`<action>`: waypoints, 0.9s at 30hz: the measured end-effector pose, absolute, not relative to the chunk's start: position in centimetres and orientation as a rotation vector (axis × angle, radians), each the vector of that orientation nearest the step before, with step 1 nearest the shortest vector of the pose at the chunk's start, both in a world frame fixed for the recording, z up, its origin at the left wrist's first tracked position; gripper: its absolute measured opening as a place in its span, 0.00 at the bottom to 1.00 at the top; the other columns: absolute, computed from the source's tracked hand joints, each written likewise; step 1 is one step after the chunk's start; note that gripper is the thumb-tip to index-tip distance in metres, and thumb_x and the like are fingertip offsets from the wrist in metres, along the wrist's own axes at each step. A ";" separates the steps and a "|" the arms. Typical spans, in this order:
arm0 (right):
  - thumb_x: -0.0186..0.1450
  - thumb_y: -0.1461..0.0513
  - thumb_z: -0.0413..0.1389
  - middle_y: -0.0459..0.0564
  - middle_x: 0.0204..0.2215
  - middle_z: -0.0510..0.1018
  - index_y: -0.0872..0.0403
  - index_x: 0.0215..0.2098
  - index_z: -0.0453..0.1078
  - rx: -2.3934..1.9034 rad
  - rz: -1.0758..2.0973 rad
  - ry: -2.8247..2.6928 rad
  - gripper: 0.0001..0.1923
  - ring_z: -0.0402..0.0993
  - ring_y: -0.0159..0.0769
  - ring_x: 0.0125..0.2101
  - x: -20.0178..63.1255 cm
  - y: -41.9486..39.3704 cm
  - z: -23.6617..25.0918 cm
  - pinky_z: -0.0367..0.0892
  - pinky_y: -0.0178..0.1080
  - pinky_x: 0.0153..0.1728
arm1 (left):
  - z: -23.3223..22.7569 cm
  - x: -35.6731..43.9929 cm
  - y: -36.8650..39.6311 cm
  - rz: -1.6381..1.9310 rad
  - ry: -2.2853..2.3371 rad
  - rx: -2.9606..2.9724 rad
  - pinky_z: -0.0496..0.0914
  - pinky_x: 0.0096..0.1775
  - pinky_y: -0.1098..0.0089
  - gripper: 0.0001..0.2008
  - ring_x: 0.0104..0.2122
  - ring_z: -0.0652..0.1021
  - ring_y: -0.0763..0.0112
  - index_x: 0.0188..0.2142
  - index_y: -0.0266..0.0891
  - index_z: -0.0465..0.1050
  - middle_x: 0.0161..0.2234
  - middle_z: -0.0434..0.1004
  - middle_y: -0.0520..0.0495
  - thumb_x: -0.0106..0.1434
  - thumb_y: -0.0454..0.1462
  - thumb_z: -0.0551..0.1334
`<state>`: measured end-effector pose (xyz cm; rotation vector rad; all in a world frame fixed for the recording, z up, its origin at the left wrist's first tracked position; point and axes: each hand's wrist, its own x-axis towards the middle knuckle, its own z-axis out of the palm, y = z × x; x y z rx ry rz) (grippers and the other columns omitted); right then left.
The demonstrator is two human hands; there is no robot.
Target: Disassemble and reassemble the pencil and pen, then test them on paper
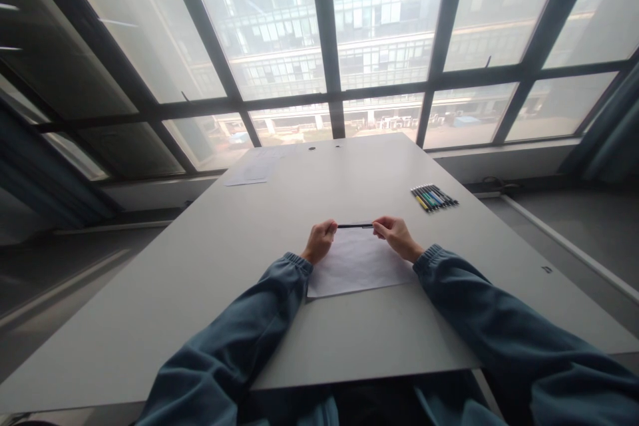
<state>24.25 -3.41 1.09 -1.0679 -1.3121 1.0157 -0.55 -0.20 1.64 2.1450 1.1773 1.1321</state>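
Observation:
A slim black pen (352, 225) is stretched level between my two hands, above the far edge of a white sheet of paper (360, 266). My left hand (320, 240) is closed around the pen's left end. At the other end, where a clip shows, my right hand (397, 235) pinches it between thumb and fingers. The paper lies flat on the white table (239, 273), slightly turned. Both ends of the pen are hidden by my fingers.
Right of my hands lies a row of several pens (433, 198) with yellow, green, blue and black bodies. Other printed sheets (252, 170) rest at the far left of the table. A small dark object (546, 269) sits near the right edge. Large windows stand beyond the table.

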 end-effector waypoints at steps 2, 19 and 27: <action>0.58 0.48 0.62 0.50 0.21 0.77 0.56 0.29 0.75 -1.057 0.959 -1.357 0.19 0.68 0.33 0.22 24.2 -3.4 0.8 0.63 0.36 0.23 | 1.6 -0.6 -0.1 1.142 1.184 2.134 0.59 0.26 0.71 0.23 0.21 0.65 0.74 0.20 0.39 0.60 0.17 0.62 0.54 0.71 0.45 0.51; 0.58 0.45 0.63 0.49 0.19 0.73 0.58 0.21 0.71 -1.030 1.102 -1.135 0.24 0.62 0.28 0.19 24.4 -3.2 1.2 0.56 0.33 0.20 | 2.3 -0.9 -0.2 0.966 1.242 2.598 0.62 0.31 0.72 0.16 0.27 0.72 0.70 0.37 0.41 0.71 0.29 0.75 0.50 0.72 0.47 0.51; 0.53 0.49 0.67 0.46 0.17 0.71 0.59 0.26 0.74 -1.031 1.234 -1.023 0.20 0.56 0.25 0.17 24.4 -2.9 1.1 0.46 0.32 0.17 | 2.8 -0.9 -0.6 0.807 1.217 2.747 0.61 0.30 0.71 0.16 0.28 0.74 0.69 0.37 0.41 0.70 0.32 0.77 0.48 0.73 0.47 0.50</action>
